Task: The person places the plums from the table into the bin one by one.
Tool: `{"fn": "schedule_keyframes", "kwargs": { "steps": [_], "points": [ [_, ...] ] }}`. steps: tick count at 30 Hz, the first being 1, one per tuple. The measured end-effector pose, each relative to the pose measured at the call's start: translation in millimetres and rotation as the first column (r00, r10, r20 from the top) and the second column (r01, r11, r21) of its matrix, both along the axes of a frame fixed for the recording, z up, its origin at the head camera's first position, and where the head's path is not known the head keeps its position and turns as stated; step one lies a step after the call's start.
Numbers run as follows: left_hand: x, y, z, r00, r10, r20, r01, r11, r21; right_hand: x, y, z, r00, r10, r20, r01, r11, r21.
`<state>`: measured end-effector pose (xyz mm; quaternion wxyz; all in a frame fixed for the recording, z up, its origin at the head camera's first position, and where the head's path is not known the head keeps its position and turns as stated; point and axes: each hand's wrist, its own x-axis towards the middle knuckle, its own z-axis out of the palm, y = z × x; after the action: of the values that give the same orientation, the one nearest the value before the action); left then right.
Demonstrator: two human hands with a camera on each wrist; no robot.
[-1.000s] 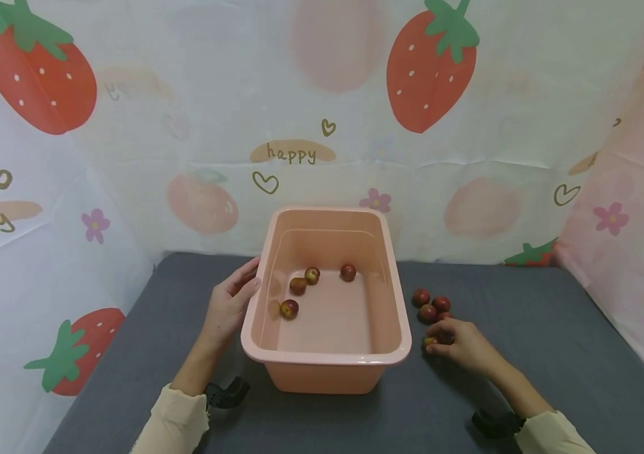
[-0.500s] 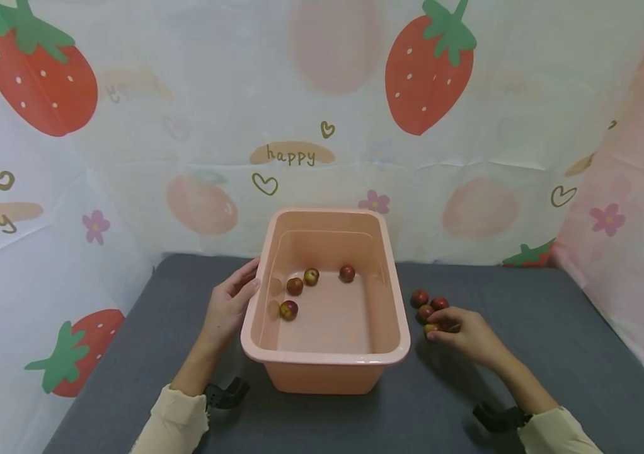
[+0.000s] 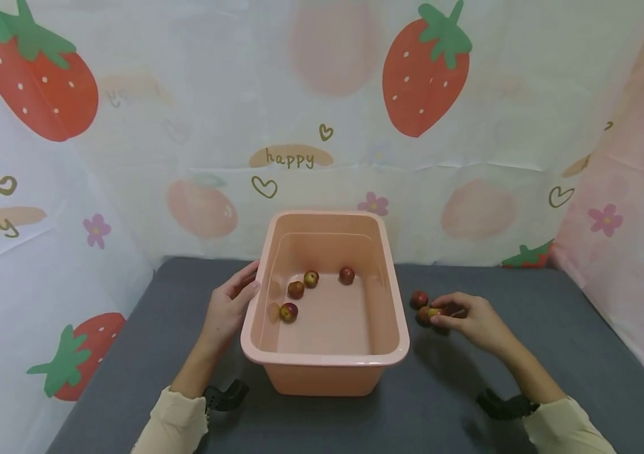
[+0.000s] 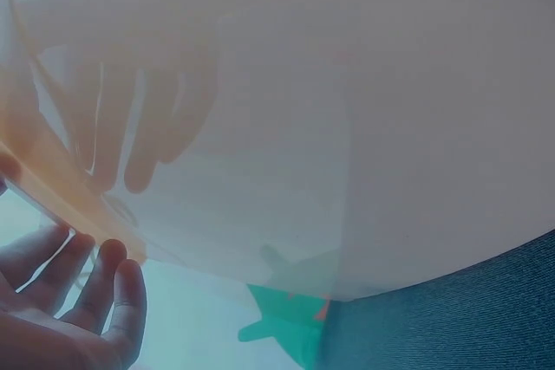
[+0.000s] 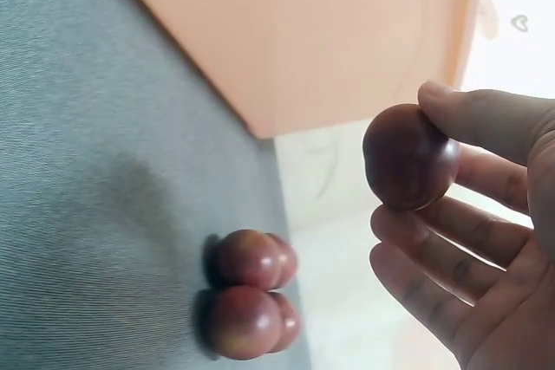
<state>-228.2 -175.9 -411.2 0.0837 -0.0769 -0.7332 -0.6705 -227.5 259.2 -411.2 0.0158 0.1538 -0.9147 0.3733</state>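
Note:
My right hand [image 3: 481, 325] pinches a dark red plum [image 5: 408, 158] between thumb and fingers, raised over the cloth in the right wrist view. Behind it, several more plums [image 5: 247, 322] lie clustered on the grey cloth; the hand partly covers them in the head view, where one red plum [image 3: 419, 299] shows at the left. A peach-coloured plastic basin [image 3: 324, 359] stands in the middle, with several plums [image 3: 289, 312] on its floor. My left hand [image 3: 230, 309] rests against the basin's left rim, fingertips right at the rim's edge in the left wrist view.
Grey cloth [image 3: 532, 353] covers the table. Printed strawberry curtains [image 3: 322, 94] hang at the back and both sides, the back one close behind the basin. A black wrist mount [image 3: 225, 396] sits on the left wrist, another black mount [image 3: 503, 407] on the right.
My right hand has picked a plum up from the near end of the cluster and moved slightly up and right with it. My left hand stays at the basin's rim.

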Motion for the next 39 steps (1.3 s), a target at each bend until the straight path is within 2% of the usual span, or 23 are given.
{"fn": "schedule_keyframes", "kwargs": {
  "steps": [11, 18, 27, 34, 39],
  "points": [
    [0.5, -0.6, -0.4, 1.000, -0.012, -0.007, 0.012, 1.000, -0.002, -8.8, 4.2, 34.1, 0.998, -0.018, -0.058, 0.019, 1.000, 0.017],
    [-0.4, -0.9, 0.3, 1.000, 0.000, 0.004, 0.001, 1.000, -0.015, -21.0, 8.5, 55.5, 0.999, -0.016, -0.047, 0.015, 0.999, -0.033],
    [0.2, -0.4, 2.3, 1.000, 0.005, 0.010, -0.005, 1.000, -0.016, -33.5, 1.3, 66.4, 0.998, -0.006, -0.066, 0.004, 0.999, -0.032],
    [1.2, 0.1, 7.9, 0.998, 0.039, 0.048, -0.034, 0.995, -0.098, -42.6, -7.6, 75.4, 0.997, 0.009, -0.080, -0.012, 0.999, -0.041],
    [1.8, 0.7, 13.4, 0.996, 0.046, 0.077, -0.034, 0.989, -0.146, -47.8, -9.1, 87.5, 0.995, 0.023, -0.101, -0.027, 0.999, -0.039]
  ]
}}
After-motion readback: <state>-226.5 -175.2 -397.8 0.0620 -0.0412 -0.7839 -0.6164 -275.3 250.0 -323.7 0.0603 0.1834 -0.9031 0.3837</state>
